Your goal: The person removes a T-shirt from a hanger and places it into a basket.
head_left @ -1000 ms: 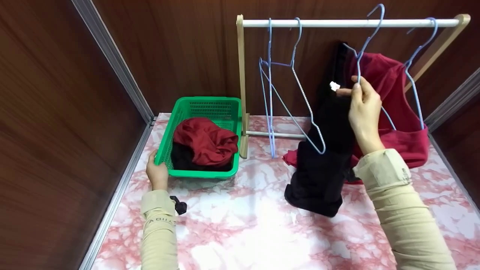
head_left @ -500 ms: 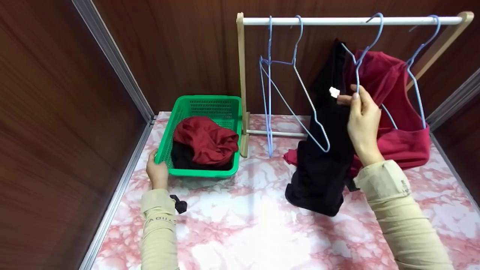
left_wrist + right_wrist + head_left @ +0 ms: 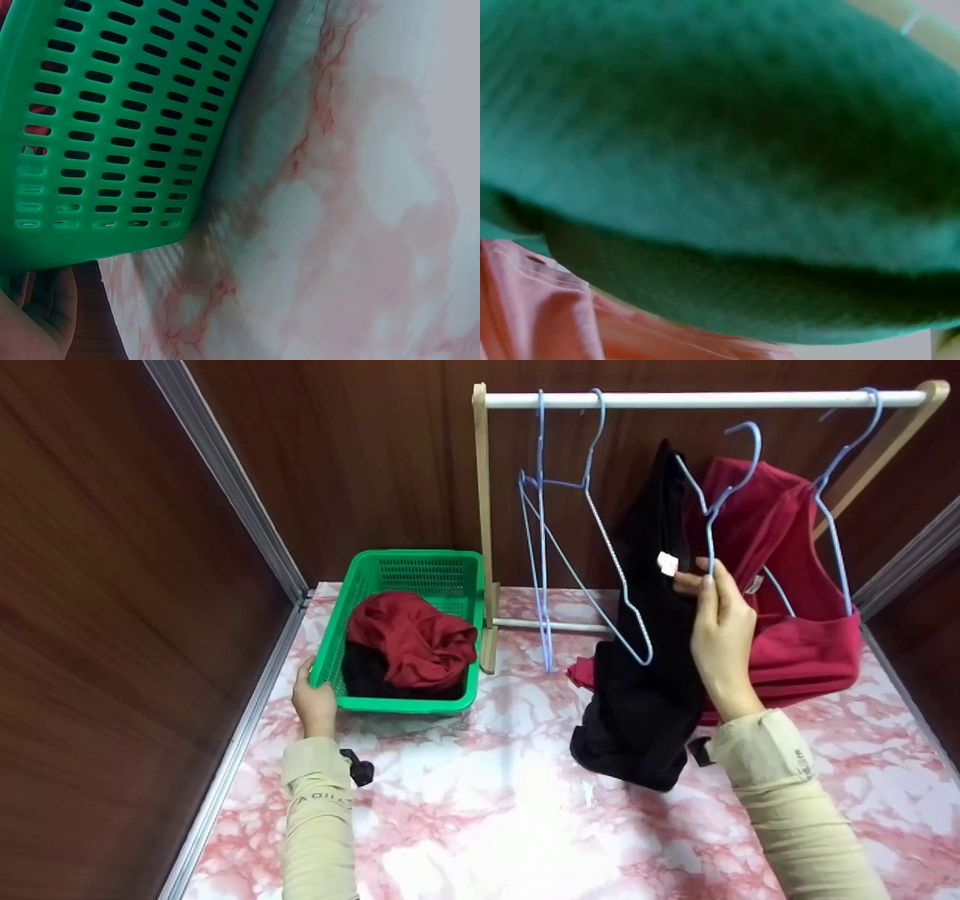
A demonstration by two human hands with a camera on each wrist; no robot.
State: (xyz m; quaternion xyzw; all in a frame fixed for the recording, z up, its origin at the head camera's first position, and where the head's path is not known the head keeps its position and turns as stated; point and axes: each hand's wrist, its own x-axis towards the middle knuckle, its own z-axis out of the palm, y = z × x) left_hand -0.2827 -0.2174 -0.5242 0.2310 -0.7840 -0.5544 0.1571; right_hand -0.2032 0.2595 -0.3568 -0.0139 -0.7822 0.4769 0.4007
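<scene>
My right hand (image 3: 724,637) pinches the shoulder wire of a blue wire hanger (image 3: 711,529). A black garment (image 3: 637,697) with a white tag hangs from that hanger, and its hook stands in front of and below the white rail (image 3: 675,400). Dark cloth fills most of the right wrist view, where the hand is hidden. My left hand (image 3: 315,706) grips the near left corner of the green basket (image 3: 405,705). In the left wrist view its fingers (image 3: 63,304) curl at the basket's edge. Crumpled red cloth (image 3: 412,641) lies in the basket over black cloth (image 3: 364,671).
Two bare blue hangers (image 3: 541,547) hang from the rail's left part. At its right end a crimson garment (image 3: 806,656) hangs on another blue hanger (image 3: 840,540). A wooden rack post (image 3: 482,510) stands close to the basket. Brown panels (image 3: 90,607) enclose the marbled table (image 3: 487,810).
My right hand has lowered the hanger with the black garment, so its hook has dropped from above the rail to below it. The left hand and the basket have stayed put.
</scene>
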